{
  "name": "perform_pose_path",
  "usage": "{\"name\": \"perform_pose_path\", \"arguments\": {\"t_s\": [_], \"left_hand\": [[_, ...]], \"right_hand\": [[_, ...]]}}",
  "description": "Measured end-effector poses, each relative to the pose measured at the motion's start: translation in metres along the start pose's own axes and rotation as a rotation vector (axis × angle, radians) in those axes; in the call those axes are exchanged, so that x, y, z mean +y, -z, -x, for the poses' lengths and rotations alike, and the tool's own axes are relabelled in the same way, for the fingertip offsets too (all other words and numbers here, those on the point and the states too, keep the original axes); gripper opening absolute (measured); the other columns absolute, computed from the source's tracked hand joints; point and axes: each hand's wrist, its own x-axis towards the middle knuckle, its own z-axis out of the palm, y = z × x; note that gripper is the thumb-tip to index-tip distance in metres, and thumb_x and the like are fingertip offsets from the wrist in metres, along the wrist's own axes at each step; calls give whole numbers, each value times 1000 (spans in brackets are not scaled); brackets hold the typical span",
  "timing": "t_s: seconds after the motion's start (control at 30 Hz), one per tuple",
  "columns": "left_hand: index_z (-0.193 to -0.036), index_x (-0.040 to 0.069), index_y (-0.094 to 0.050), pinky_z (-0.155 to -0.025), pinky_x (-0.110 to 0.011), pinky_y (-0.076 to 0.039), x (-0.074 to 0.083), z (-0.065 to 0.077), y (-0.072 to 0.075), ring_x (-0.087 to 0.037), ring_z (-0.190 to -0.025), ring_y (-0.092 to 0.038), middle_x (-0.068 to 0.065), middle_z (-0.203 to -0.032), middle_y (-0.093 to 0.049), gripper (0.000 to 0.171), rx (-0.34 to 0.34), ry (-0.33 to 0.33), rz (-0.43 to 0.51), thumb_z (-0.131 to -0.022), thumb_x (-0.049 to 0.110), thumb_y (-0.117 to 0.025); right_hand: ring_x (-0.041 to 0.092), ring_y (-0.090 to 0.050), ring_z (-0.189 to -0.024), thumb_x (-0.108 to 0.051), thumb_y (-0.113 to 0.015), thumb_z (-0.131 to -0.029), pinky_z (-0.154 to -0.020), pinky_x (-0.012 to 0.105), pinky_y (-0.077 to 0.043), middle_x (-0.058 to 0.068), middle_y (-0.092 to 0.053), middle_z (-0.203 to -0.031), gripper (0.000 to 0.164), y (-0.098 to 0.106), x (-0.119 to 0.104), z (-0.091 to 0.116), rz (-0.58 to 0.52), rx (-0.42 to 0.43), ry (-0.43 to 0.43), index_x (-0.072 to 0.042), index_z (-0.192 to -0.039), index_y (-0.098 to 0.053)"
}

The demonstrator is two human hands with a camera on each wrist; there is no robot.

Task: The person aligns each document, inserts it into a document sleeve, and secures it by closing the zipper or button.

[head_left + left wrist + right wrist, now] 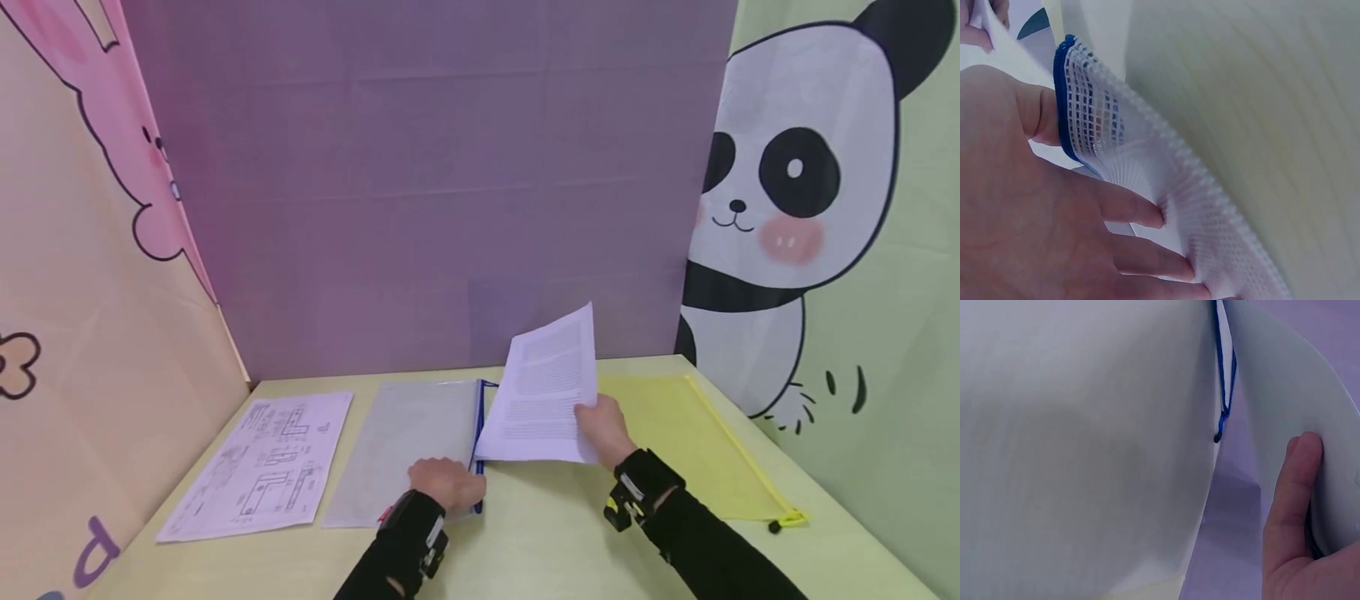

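Note:
A white mesh zipper pouch (412, 425) with a blue-edged opening on its right side lies on the table. My left hand (447, 485) grips the pouch near the front of that edge; in the left wrist view the thumb is at the blue border and the fingers (1141, 206) are on the mesh. Held in my right hand (606, 429) is a printed sheet of paper (543, 379), raised and tilted, its lower left corner at the pouch's blue edge. From the right wrist, the blue zipper edges (1221, 356) stand apart beside the sheet. Whether the corner is inside cannot be told.
A sheet with technical drawings (262, 467) lies at the left of the pale table (540, 542). To the right is a yellow zipper pouch (697, 450). A purple panel (435, 183) stands behind, with cartoon-printed cloths at both sides.

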Motion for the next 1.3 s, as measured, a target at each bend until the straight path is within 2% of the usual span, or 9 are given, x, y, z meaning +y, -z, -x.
{"name": "perform_pose_path", "arguments": {"t_s": [0.1, 0.4, 0.53, 0.7, 0.87, 1.07, 1.17, 1.3], "left_hand": [[-85, 1, -68, -92, -51, -47, 0, 0, 0, -29, -83, -56, -12, -87, -64, 41, 3, -1, -2, -89, 37, -48], [-75, 4, -63, -85, -48, -48, 2, 0, -3, -28, -79, -55, -10, -80, -61, 39, 28, -2, -39, -90, 37, -48], [-84, 1, -68, -88, -51, -47, 4, 1, -4, -31, -86, -58, -13, -88, -65, 39, 45, 2, -23, -88, 35, -50], [-103, -1, -73, -93, -54, -45, 7, 1, -5, -35, -100, -60, -16, -103, -67, 47, 52, 31, -11, -87, 38, -52], [-107, -2, -73, -93, -54, -44, 7, 1, -5, -35, -101, -60, -17, -106, -67, 52, 46, 44, -24, -88, 42, -54], [-96, -1, -72, -90, -51, -46, 4, 1, -4, -31, -89, -57, -14, -92, -64, 48, 28, 39, -2, -88, 42, -53], [-93, -1, -71, -89, -51, -46, 4, 3, -4, -30, -87, -57, -14, -90, -63, 47, 26, 36, 5, -88, 42, -52], [-88, -1, -68, -88, -50, -46, 4, 3, -2, -30, -84, -55, -13, -85, -61, 46, 34, 42, -1, -88, 42, -52]], "right_hand": [[38, -68, -97, -5, -50, -99, -87, 49, -55, 32, -65, -115, 39, -2, 3, 4, 21, -15, -15, 17, -131, -53], [29, -68, -88, -1, -52, -96, -77, 39, -57, 27, -68, -107, 36, -5, 9, 19, 7, -95, -47, 18, -126, -54], [25, -69, -84, -1, -53, -96, -73, 37, -57, 24, -71, -104, 34, -3, 12, 28, -22, -138, -52, 18, -124, -56], [25, -70, -82, -2, -53, -97, -71, 38, -59, 19, -73, -99, 31, 3, 19, 34, -114, -241, -71, 18, -120, -58], [28, -72, -81, 0, -52, -99, -70, 41, -61, 17, -73, -96, 28, 7, 23, 31, -192, -317, -114, 17, -121, -56], [25, -70, -79, -2, -57, -99, -69, 39, -60, 17, -71, -97, 30, 2, 26, 22, -138, -310, -143, 16, -122, -53], [25, -68, -79, -4, -59, -98, -68, 37, -58, 18, -69, -97, 31, -4, 27, 17, -86, -288, -149, 16, -121, -53], [25, -67, -77, -5, -60, -97, -66, 36, -58, 19, -68, -95, 31, -12, 25, 14, -69, -278, -139, 16, -119, -55]]}}
